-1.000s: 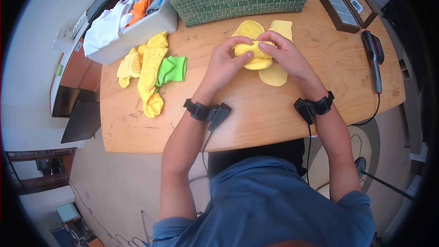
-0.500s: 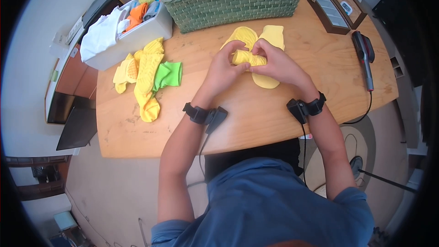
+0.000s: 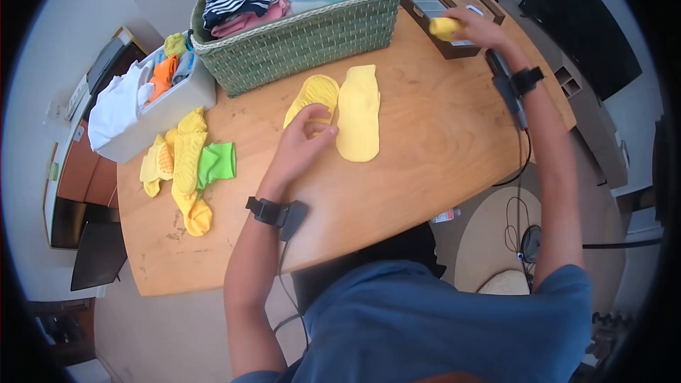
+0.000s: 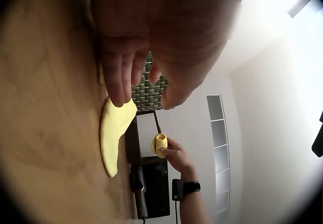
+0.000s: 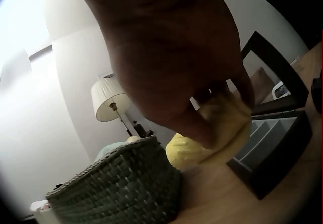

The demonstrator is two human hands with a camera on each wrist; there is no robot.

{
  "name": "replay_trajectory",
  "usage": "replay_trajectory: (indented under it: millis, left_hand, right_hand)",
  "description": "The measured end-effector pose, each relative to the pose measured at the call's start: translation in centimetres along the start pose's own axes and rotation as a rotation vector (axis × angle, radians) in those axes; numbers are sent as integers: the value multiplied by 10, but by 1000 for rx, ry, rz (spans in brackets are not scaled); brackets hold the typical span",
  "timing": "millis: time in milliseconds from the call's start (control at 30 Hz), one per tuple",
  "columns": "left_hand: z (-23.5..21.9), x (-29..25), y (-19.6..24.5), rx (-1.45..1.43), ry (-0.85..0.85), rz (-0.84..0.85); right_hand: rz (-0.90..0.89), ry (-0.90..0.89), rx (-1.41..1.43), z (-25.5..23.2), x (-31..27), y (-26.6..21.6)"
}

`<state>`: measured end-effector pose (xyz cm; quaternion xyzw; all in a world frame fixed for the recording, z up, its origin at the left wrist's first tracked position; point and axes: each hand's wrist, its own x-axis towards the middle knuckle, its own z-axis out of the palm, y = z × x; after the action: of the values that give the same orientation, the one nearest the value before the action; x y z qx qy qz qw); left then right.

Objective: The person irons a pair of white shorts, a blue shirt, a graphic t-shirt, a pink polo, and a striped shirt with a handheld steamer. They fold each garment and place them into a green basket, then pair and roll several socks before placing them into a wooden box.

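My right hand (image 3: 479, 28) grips a rolled-up bundle of yellow socks (image 3: 443, 28) at the far right, over the dark divided box (image 3: 457, 50). The right wrist view shows fingers and thumb curled round the yellow bundle (image 5: 227, 128). My left hand (image 3: 301, 149) hovers with loosely bent fingers and holds nothing. Beside its fingers lie a ribbed yellow sock (image 3: 312, 92) and a smooth, flat yellow sock (image 3: 360, 113), side by side on the table. The left hand partly covers the ribbed one.
More yellow socks (image 3: 188, 152) and a green sock (image 3: 217, 163) lie at the left. A white bin (image 3: 159, 117) of clothes and a green woven basket (image 3: 305, 46) with folded clothes and a blue plush stand behind. A corded handheld appliance (image 3: 507, 89) lies at the right edge.
Both hands were together on the yellow bundle, rolling it. The right hand has carried it far right over the divided box; the left has let go and stays by the flat socks.
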<state>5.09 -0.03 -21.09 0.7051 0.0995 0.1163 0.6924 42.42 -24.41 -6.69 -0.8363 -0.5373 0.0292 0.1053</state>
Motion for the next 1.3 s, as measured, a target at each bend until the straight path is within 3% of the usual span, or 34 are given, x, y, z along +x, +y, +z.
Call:
replay_trajectory:
  millis: [33,133,300,400,467,567,667,767,833,933,967,1000,1033,1100,1200,1300]
  left_hand:
    - [-1,0,1,4,-7,-16]
    - [-2,0,1,-18,-15,-20]
    - [-2,1,-1,-82,1,-20]
    - [0,2,-1,-136,-9,-14]
    - [-2,2,-3,-162,-22,-3]
    - [-4,2,1,-164,-33,-15]
    - [-8,1,9,-177,37,-16]
    - [-21,2,11,-190,230,20]
    - [-30,6,4,56,374,124]
    - [-38,8,-5,447,495,207]
    - [-37,9,-6,581,513,226]
    - [-37,9,-7,589,448,181]
    - [-38,9,-6,597,383,138]
    - [-38,8,-2,550,323,102]
    - [-34,4,3,364,353,163]
    - [-33,5,5,188,396,288]
  right_hand:
    - [139,-107,12,-9,9,27]
    - [505,-271,17,-19,14,46]
    - [331,-345,-107,9,30,71]
    - [315,-230,-136,24,32,74]
    - [208,-128,-273,43,41,101]
    - [256,-89,-333,45,38,87]
    - [163,4,-457,50,39,85]
    - [293,-144,-385,49,42,80]
    - [312,-166,-373,44,42,79]
    - [204,30,-237,44,32,13]
    - [-13,9,-115,57,41,16]
    - [240,-49,241,62,29,-39]
    - [278,-78,392,93,35,-37]
    - [320,-229,545,110,33,-94]
    - [135,-153,713,150,41,-113]
    - [80,-86,1082,161,33,-136]
